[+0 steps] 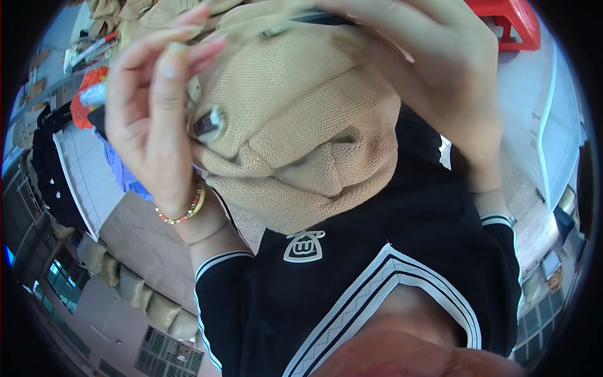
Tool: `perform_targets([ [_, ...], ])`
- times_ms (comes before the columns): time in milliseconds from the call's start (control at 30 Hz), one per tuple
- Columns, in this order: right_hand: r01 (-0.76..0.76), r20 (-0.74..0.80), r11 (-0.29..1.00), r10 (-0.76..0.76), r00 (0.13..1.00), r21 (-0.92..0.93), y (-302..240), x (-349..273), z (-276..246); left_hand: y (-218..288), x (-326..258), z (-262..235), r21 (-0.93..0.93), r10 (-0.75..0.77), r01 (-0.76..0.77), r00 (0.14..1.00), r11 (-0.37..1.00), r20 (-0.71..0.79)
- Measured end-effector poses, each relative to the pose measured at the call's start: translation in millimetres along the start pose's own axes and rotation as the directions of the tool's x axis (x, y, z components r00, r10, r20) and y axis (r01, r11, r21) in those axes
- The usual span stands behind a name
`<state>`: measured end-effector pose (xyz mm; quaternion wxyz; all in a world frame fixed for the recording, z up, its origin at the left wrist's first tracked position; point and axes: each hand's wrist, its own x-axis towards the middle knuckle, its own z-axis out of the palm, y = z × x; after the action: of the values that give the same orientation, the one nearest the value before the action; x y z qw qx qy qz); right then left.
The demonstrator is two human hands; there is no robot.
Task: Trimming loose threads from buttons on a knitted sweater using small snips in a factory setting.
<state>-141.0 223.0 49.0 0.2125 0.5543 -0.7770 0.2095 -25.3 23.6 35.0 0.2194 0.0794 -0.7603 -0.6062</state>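
A beige knitted garment [301, 125] is bunched in front of my chest, with folds and a small opening on its lower right. Pale buttons show on it, one button [217, 120] near my left wrist and another near the top. At the garment's left edge is my left hand [151, 100], its fingers bent but apart, the tips blurred, with nothing visible between them. My right hand [427, 75] reaches over the upper right, smeared by motion. Its fingers curl around a slim dark tool [323, 17] close to the cloth; its exact kind is too blurred to tell.
More beige knitwear [166, 14] is heaped at the far side. A red plastic stool [518, 25] stands at the far right. To the left are an orange-red bag [81, 103], purple cloth [122, 169] and dark clothing [53, 169]. Several stuffed sacks [132, 286] line the lower left.
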Motion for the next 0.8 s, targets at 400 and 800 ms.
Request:
perform_targets([
  [400,-0.718,0.629,0.309,0.346,0.696,0.624,-1,-9,11,24,-27,-82,0.444,-0.451,0.267,0.806,0.855,0.384],
  [800,-0.111,-0.120,0.430,0.476,0.871,0.896,68,-66,0,57,-24,-55,0.243,-0.205,0.082,0.817,0.966,0.538],
])
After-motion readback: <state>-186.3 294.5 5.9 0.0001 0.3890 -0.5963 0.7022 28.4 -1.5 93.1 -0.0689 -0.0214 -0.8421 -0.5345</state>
